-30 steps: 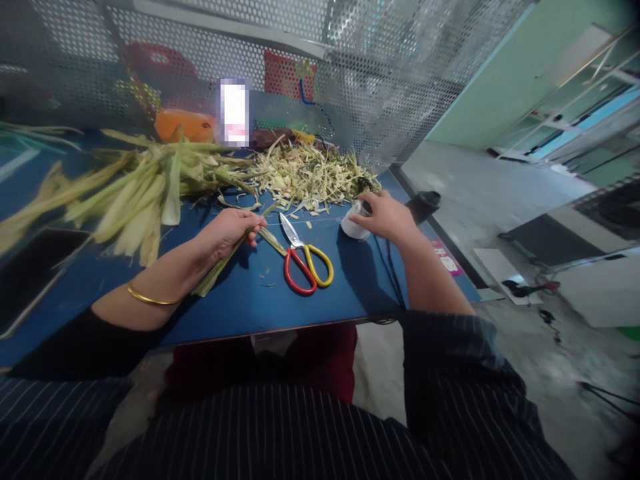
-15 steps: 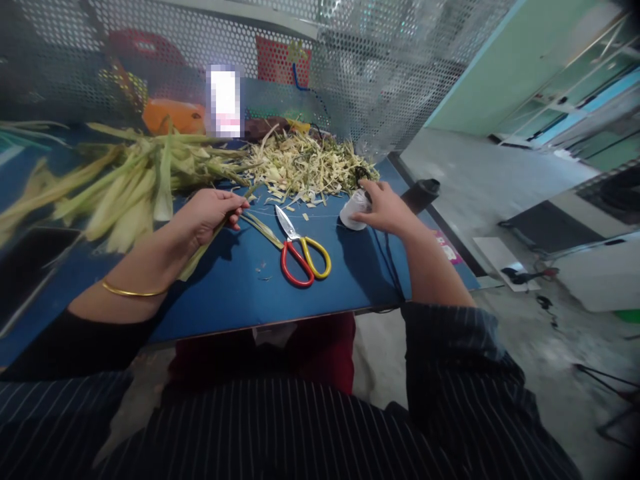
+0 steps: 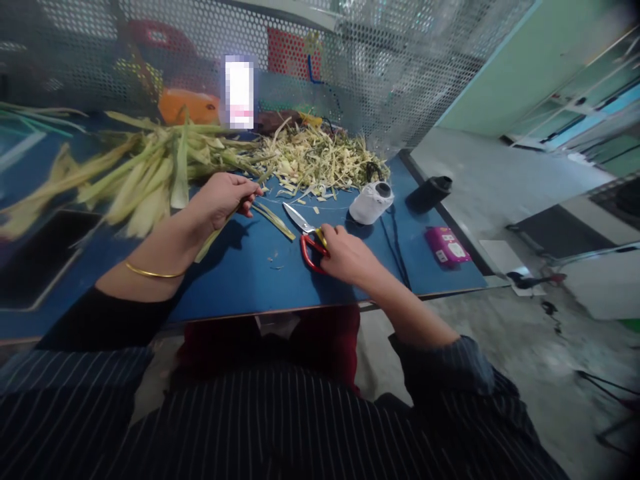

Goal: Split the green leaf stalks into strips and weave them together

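Note:
My left hand [image 3: 225, 200] is pinched closed on strips of corn husk [image 3: 274, 220], whose ends stick out on both sides of the fingers. A thin white thread runs from those fingertips toward the white thread spool [image 3: 369, 207], which rests on the blue table. Just right of the husk strips, my right hand [image 3: 347, 253] has its fingers around the handles of the scissors [image 3: 299, 219]. The red loop shows, while the yellow one is mostly covered by the hand. The blades point up and left toward the thread.
Long corn husks [image 3: 145, 173] lie at the left, beside a heap of husk scraps [image 3: 320, 160] against the perforated panel [image 3: 380, 73]. A black thread cone [image 3: 430, 193] and a pink packet [image 3: 447, 245] sit at the right. A dark flat panel [image 3: 45, 260] lies at the far left.
My right hand has let go of the white thread spool, moved left and down, and taken hold of the scissors. The left hand still pinches the husk strips. The view has shifted slightly.

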